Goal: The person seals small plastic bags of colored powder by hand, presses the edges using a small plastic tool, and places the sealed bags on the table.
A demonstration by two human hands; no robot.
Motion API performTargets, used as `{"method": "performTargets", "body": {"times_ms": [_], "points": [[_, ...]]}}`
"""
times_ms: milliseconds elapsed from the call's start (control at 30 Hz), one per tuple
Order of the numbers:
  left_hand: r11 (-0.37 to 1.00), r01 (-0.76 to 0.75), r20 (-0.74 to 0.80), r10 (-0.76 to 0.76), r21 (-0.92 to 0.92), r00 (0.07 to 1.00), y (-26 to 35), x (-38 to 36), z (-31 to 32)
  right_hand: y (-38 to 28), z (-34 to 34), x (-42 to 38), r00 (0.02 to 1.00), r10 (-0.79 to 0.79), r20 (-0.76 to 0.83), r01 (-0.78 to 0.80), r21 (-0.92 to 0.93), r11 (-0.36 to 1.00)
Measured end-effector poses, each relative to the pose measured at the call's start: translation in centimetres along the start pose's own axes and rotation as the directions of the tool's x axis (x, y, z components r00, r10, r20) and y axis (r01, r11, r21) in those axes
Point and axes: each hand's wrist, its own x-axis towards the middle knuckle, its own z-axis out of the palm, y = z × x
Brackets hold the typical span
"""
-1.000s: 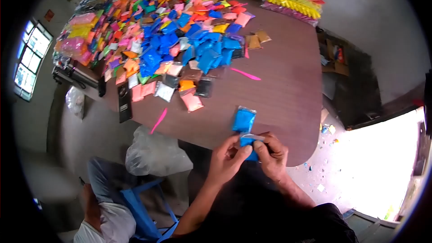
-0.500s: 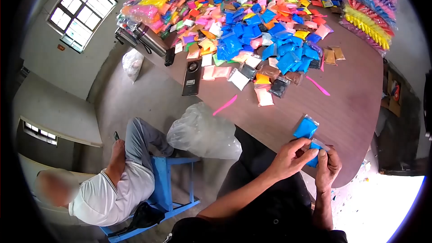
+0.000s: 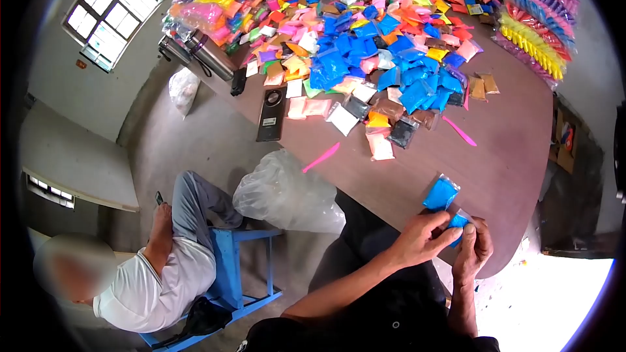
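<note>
Near the table's front edge, my left hand (image 3: 422, 238) and my right hand (image 3: 473, 249) pinch a small blue packet (image 3: 459, 221) from both sides. It has a clear plastic edge at the top, and my fingers cover its lower part. A second blue packet (image 3: 441, 193) lies on the table just beyond my left fingers. Farther off is a big heap of packets in many colours, with blue packets (image 3: 417, 91) at its near side. A pink plastic knife-shaped tool (image 3: 460, 130) and another pink tool (image 3: 321, 158) lie on the table.
A black phone (image 3: 271, 115), a steel thermos (image 3: 212, 55) and bagged coloured tools (image 3: 531, 32) sit on the brown table (image 3: 502, 176). A clear plastic bag (image 3: 277, 192) hangs by the edge. At left, a person (image 3: 163, 274) sits on a blue chair (image 3: 228, 267) holding a phone.
The view has shifted slightly. Both hands stay on the blue packet, with only small finger movement; the second packet still lies beside them.
</note>
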Motion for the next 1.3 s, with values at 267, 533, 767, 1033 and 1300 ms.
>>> {"method": "performTargets", "body": {"times_ms": [267,533,767,1033,1300], "points": [[0.984,-0.158,-0.046,0.162,0.085,0.986,-1.0,0.3,-0.2,-0.6,0.1,0.2,0.998,0.021,0.057,-0.02,-0.032,0.999],[0.997,-0.054,0.083,0.049,0.061,0.995,-1.5,0.1,-0.5,0.9,0.1,-0.2,0.991,0.014,-0.135,-0.011,0.019,1.0],[0.988,-0.147,-0.01,0.147,0.036,0.989,-1.7,0.0,-0.8,0.9,0.0,0.1,0.995,0.083,-0.049,-0.077,0.108,0.991],[0.987,-0.157,0.028,0.156,0.024,0.987,-2.0,0.3,-0.8,2.5,-1.0,0.1,0.999,0.02,-0.034,-0.017,0.097,0.995],[0.979,-0.201,-0.001,0.201,0.021,0.98,-2.6,0.2,-0.9,1.1,-0.4,0.2,0.994,0.105,0.01,-0.105,0.201,0.974]]}}
